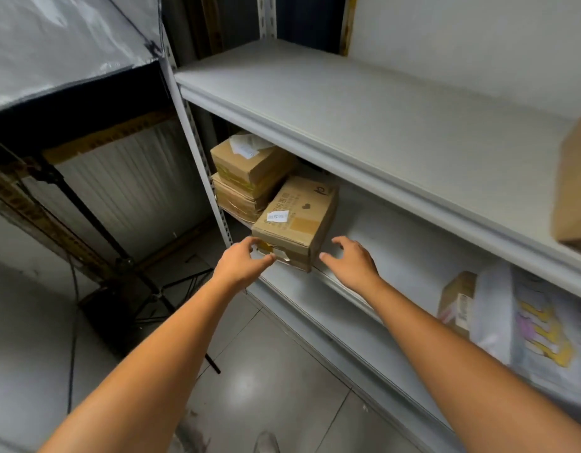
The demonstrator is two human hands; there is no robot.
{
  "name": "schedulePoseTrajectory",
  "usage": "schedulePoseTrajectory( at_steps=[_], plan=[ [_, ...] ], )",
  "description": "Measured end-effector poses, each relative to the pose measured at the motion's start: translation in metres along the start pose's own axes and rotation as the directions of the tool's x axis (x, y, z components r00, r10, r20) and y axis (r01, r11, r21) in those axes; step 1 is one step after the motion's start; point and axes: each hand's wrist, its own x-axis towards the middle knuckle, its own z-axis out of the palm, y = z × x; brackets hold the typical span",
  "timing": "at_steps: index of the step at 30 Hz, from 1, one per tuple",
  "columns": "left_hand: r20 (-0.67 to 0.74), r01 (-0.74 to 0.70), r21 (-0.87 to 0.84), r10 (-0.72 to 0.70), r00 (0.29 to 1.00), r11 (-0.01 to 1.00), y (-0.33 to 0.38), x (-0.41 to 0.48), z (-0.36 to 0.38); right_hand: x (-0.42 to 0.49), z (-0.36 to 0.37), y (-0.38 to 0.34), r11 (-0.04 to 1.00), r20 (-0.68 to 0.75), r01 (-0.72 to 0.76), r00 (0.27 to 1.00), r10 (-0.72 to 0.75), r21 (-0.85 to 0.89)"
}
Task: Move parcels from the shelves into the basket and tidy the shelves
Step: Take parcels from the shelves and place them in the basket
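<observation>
A brown cardboard parcel (297, 220) with a small white label lies at the front edge of the middle shelf (410, 253). My left hand (241, 261) is at its front left corner, fingers curled and touching the torn tape. My right hand (351, 259) hovers just right of the parcel with fingers spread, a small gap between them. Behind the parcel, two stacked cardboard boxes (246, 178) stand at the shelf's left end. No basket is in view.
The top shelf (348, 103) bears a brown box (577, 188) at the far right. A small box (457, 302) and a plastic-wrapped package (537, 325) sit at the middle shelf's right. A black stand (119, 256) and a dark rack (73, 103) occupy the left; tiled floor lies below.
</observation>
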Motion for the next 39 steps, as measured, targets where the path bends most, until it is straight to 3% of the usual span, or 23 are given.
schedulePoseTrajectory(
  at_steps=[10,21,29,39],
  plan=[
    [0.052,0.023,-0.231,-0.011,0.999,0.973,-0.029,0.11,0.001,0.094,0.055,-0.019,0.903,-0.036,-0.221,0.967,0.252,0.368],
    [0.228,0.13,-0.519,-0.01,0.974,0.845,-0.03,0.137,0.012,0.112,0.073,-0.013,0.769,0.029,-0.279,0.947,0.321,0.575],
    [0.273,0.167,-0.572,-0.006,0.962,0.803,-0.03,0.106,0.015,0.087,0.062,-0.008,0.734,0.099,-0.31,0.943,0.317,0.604],
    [0.202,0.207,-0.608,-0.103,0.974,0.766,-0.012,0.026,0.015,0.033,0.026,-0.001,0.804,0.202,-0.274,0.96,0.195,0.528]
  ],
)
